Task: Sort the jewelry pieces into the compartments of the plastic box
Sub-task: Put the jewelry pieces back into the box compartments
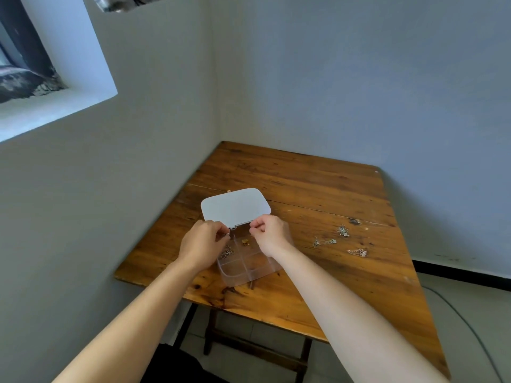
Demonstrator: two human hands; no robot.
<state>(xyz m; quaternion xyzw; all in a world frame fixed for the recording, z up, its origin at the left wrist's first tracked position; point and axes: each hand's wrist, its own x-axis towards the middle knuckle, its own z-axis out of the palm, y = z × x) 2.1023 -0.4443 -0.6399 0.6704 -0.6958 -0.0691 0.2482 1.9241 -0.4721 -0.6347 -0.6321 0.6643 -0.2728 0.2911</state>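
Observation:
A clear plastic box [250, 268] with several compartments lies open on the wooden table, its white lid [235, 207] folded back behind it. A gold piece [245, 241] sits in a far compartment and silver pieces [226, 252] lie in the far left one. My left hand [203, 244] and my right hand [271, 234] hover over the box's far end, fingers pinched; a thin chain seems stretched between them, too fine to see clearly. Loose silver jewelry [323, 241], another silver cluster [343, 230] and a third silver piece [359, 252] lie on the table to the right.
The wooden table [318, 189] stands in a room corner, walls at its left and far sides. A small dark jewelry bit [355, 221] lies far right. A cable [470, 327] runs on the floor at the right. A window recess is at upper left.

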